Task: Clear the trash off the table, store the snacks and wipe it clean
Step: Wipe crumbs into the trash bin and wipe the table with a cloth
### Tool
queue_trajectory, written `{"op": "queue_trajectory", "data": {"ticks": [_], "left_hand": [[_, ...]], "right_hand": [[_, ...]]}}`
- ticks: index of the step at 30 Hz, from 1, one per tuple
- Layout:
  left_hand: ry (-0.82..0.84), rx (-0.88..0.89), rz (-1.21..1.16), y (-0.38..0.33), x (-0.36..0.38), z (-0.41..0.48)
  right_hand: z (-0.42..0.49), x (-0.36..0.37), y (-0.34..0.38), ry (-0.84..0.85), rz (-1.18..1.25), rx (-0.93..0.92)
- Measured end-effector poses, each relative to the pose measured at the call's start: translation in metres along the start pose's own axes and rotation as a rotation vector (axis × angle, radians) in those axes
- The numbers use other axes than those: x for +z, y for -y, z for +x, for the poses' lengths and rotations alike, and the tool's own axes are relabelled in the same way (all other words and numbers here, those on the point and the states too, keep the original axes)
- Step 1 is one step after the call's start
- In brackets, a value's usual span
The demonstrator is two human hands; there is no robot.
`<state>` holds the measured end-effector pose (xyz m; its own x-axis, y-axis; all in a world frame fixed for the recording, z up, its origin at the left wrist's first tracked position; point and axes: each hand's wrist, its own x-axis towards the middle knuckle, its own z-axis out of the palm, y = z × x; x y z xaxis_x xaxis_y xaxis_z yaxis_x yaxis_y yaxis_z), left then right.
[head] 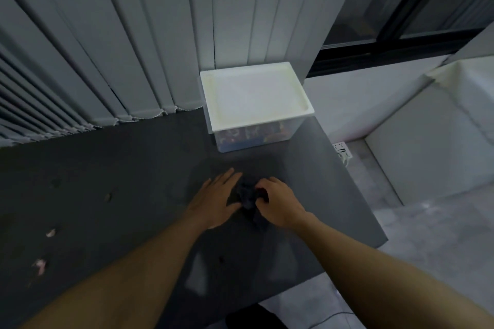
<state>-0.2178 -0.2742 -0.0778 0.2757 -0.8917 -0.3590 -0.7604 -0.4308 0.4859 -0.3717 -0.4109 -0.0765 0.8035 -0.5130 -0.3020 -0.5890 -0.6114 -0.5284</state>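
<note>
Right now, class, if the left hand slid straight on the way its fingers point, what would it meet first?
Probably the lidded clear box, across bare table; the dark cloth lies beside the left hand, not ahead.

Dark table [133,168]: 1 lidded clear bin [254,93], 1 crumpled cloth [247,195], scattered scraps [50,232].

Dark grey table [107,168]; dark navy cloth [247,196]; white lid [254,93]; clear bin [295,132].
</note>
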Motion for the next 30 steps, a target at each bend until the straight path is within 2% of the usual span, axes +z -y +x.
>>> {"op": "queue_trajectory", "data": {"ticks": [3,7,12,18,23,30], "left_hand": [[-0.033,0.07,-0.101,-0.002,-0.02,-0.005],[-0.087,0.029,-0.134,-0.004,-0.056,-0.027],[-0.275,0.036,-0.118,0.013,-0.093,-0.064],[-0.479,-0.007,-0.241,0.018,-0.149,-0.111],[-0.481,-0.119,-0.184,0.041,-0.176,-0.158],[-0.493,-0.236,-0.022,0.082,-0.177,-0.233]], "right_hand": [[0.003,-0.015,0.02,-0.015,0.051,-0.096],[0.005,-0.035,0.059,-0.08,0.156,-0.156],[0.003,-0.054,0.111,-0.145,0.277,-0.222],[-0.003,-0.052,0.17,-0.017,0.204,-0.366],[0.002,-0.038,0.211,-0.108,0.165,-0.442],[0.003,-0.033,0.268,-0.092,0.059,-0.543]]}}
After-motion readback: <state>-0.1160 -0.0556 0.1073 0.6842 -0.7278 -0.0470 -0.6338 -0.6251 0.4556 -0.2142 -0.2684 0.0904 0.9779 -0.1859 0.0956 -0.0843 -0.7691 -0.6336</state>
